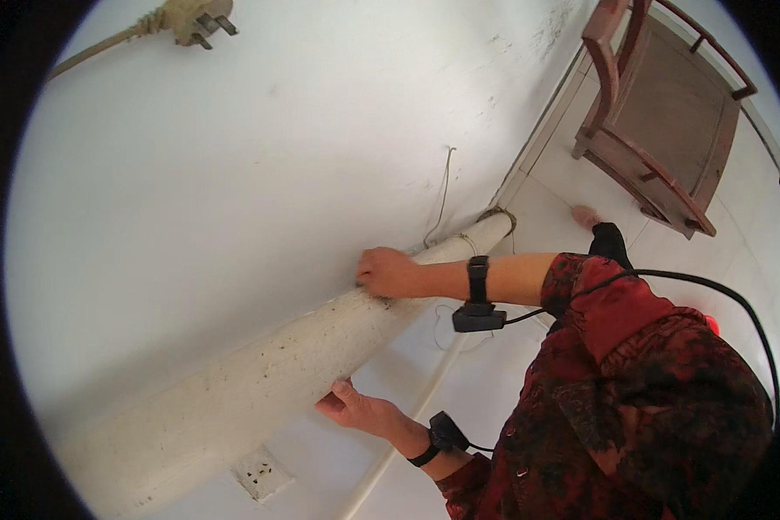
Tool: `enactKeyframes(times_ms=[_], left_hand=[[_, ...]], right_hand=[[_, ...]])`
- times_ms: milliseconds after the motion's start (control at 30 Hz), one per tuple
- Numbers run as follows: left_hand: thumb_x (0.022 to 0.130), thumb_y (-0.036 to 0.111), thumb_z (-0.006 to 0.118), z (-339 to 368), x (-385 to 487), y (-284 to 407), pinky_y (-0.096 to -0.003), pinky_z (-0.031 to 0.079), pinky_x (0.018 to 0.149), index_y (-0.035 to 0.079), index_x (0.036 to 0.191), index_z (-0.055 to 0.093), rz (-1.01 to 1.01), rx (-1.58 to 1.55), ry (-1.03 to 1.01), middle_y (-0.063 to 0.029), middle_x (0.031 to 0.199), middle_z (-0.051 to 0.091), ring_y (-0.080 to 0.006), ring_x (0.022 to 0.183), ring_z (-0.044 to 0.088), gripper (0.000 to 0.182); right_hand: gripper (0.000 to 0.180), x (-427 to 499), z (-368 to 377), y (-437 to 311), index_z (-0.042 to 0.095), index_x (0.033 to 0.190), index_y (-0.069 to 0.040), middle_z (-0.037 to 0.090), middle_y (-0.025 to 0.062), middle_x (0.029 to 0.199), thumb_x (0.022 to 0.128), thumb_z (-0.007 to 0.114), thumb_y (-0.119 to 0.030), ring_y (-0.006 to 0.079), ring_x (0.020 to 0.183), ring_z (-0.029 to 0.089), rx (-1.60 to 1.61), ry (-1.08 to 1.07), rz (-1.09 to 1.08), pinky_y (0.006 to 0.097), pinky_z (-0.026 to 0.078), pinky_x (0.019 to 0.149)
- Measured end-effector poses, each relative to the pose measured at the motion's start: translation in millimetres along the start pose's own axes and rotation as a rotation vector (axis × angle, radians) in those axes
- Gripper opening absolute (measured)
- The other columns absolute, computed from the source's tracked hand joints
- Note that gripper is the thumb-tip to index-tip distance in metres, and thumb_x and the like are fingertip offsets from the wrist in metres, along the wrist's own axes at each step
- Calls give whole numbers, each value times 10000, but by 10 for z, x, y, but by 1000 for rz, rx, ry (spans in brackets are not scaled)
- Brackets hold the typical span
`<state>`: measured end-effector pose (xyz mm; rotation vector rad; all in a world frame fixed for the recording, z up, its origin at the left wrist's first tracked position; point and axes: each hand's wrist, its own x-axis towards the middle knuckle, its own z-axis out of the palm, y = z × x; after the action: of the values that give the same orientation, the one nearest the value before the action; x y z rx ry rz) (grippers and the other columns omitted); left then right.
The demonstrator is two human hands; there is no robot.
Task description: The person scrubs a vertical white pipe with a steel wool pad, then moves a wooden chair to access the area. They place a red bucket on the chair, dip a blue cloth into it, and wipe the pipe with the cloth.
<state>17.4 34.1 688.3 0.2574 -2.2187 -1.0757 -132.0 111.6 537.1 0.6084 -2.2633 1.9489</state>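
A thick off-white pipe runs beside the white wall, its surface marked with dark specks. Against its wall side rests my right hand, fingers curled; whether something is held in them is hidden. My left hand is at the opposite side of the pipe, thumb bent and some fingertips out of sight. Thin wire circles the pipe beyond my right hand, and a bent wire stands out near it. Each wrist wears a black strap with a small cabled device.
A reddish-brown wooden chair stands on the tiled floor. A dirty power plug on a cord is at the upper left. Below the thick pipe are a wall socket and a thinner white pipe. A black cable loops near my right sleeve.
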Motion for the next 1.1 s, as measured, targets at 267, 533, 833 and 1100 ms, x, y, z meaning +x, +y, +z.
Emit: enactKeyframes(times_ms=[267, 533, 833, 1100], left_hand=[[957, 299, 521, -61, 48, -33, -427, 484, 917, -51, 1117, 410, -130, 65, 26, -177, 1145, 495, -256, 1044, 522, 401], [946, 270, 527, 16, -26, 11, -415, 483, 930, -40, 990, 391, -8, 71, 60, -163, 1017, 507, -240, 949, 536, 341], [933, 259, 522, -22, -40, 59, -416, 509, 911, -83, 1055, 408, -9, 88, 23, -179, 1024, 518, -244, 946, 550, 380], [910, 329, 612, -56, -79, 89, -417, 523, 909, -103, 1189, 367, -31, 76, -7, -210, 1137, 491, -267, 1027, 557, 570]], right_hand=[[142, -65, -273, -1459, 673, 877, -75, 607, 69, 912, 761, 595, -98, 271, 959, 536, 615, 436, -273, 385, 457, 830], [314, -844, 157, 400, 638, 1032, -83, 588, 102, 1111, 722, 642, -37, 317, 1071, 514, -24, 283, 337, 383, 458, 902], [243, -895, 304, -371, 607, 999, -40, 567, 172, 1078, 762, 552, -45, 345, 1017, 516, 85, 590, 40, 405, 444, 892], [266, -1176, 323, 246, 618, 1055, -50, 585, 144, 1053, 797, 558, -25, 346, 923, 528, -46, 565, 481, 407, 455, 827]])
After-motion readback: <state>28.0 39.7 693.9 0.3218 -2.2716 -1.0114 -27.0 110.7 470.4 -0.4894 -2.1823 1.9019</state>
